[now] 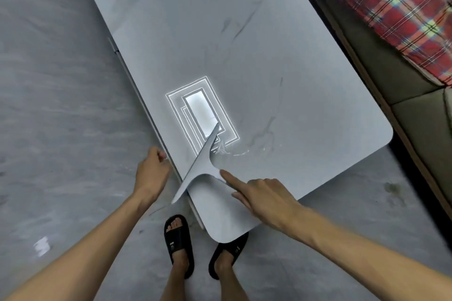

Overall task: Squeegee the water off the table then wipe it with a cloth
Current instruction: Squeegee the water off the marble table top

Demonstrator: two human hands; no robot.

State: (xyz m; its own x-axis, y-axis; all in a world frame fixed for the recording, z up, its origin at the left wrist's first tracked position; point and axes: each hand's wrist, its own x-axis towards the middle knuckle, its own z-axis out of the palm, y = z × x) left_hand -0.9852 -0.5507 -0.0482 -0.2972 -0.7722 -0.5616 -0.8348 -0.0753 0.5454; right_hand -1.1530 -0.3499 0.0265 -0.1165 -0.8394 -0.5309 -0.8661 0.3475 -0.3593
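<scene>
We have the squeegee [199,166] at the near-left edge of the table [269,56].
Our right hand [266,195] grips its handle, blade ahead; left hand [151,173] curled, empty.

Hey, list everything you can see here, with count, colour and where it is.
table: one, pale marble, centre
squeegee: one, pale grey, lying near the table's near corner
water: one small puddle, clear, beside the squeegee blade
floor: one, grey, left and bottom
plaid fabric: one, red, top right
cushion: one, olive, right edge
sandals: two, black, bottom centre
left hand: one, curled at the table's left edge
right hand: one, on the squeegee handle, index finger straight
</scene>
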